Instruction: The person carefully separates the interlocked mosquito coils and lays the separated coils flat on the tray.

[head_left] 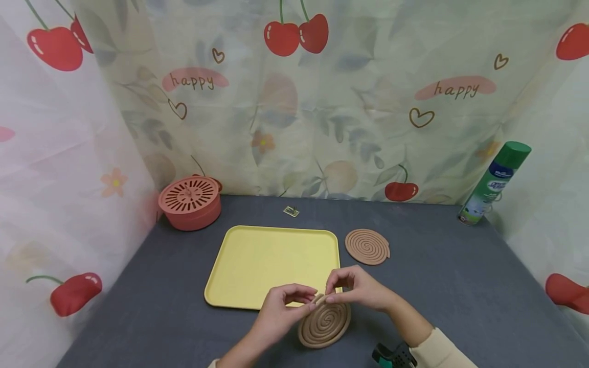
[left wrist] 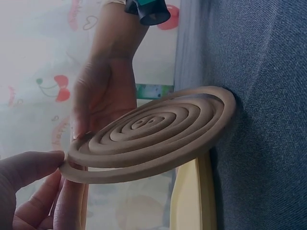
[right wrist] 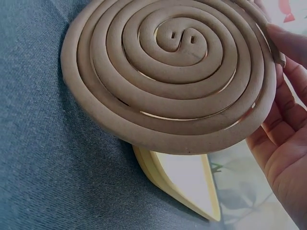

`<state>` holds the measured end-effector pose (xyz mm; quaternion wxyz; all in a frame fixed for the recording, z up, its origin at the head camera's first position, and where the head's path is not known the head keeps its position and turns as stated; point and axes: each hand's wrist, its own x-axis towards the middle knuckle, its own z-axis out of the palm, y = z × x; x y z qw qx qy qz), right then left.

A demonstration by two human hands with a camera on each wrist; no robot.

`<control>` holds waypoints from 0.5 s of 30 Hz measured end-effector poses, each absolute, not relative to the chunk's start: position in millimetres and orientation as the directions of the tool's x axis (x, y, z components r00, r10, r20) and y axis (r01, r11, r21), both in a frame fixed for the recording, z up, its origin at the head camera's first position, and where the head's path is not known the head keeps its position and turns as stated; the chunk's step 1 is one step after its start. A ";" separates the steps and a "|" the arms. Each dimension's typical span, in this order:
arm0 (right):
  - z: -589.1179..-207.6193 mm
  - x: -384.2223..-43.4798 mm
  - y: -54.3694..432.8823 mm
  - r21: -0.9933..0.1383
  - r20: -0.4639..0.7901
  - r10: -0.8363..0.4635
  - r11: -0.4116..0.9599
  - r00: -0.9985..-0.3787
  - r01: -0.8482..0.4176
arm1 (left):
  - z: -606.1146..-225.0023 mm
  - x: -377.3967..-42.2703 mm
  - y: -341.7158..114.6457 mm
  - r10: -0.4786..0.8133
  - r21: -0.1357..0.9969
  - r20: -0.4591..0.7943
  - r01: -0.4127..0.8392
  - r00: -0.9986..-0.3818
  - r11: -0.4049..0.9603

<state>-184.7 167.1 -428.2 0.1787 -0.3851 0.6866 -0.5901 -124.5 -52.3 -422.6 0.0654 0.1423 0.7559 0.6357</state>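
Observation:
A brown mosquito coil is held up on a slant in front of the tray, its upper edge between both hands. My left hand pinches the outer ring at its loose end, thumb on one side and fingers on the other. Close beside it, my right hand pinches the same edge with thumb and fingertips. In the left wrist view the rings of the coil sit slightly apart, its lower edge near the tabletop. Two small slots mark the centre of the coil in the right wrist view.
A yellow tray lies just behind the hands. A second coil lies flat to its right. Farther back are a red slotted-lid container, a small metal stand and a green spray can. Printed cloth walls the table.

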 end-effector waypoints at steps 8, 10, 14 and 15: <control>-425.9 -179.0 169.0 -0.932 0.262 -0.738 -0.026 -0.622 -0.361 | -425.1 -123.7 -52.9 0.296 0.976 0.111 0.161 -0.949 0.150; -424.8 -177.0 169.6 -0.930 0.267 -0.734 -0.026 -0.625 -0.367 | -425.6 -123.5 -53.0 0.296 0.976 0.117 0.165 -0.948 0.144; -424.2 -174.2 170.9 -0.921 0.268 -0.718 0.005 -0.643 -0.389 | -426.1 -123.1 -52.9 0.299 0.977 0.120 0.166 -0.947 0.135; -424.1 -173.5 171.1 -0.923 0.256 -0.710 0.022 -0.656 -0.384 | -426.1 -123.0 -52.8 0.300 0.977 0.121 0.167 -0.946 0.134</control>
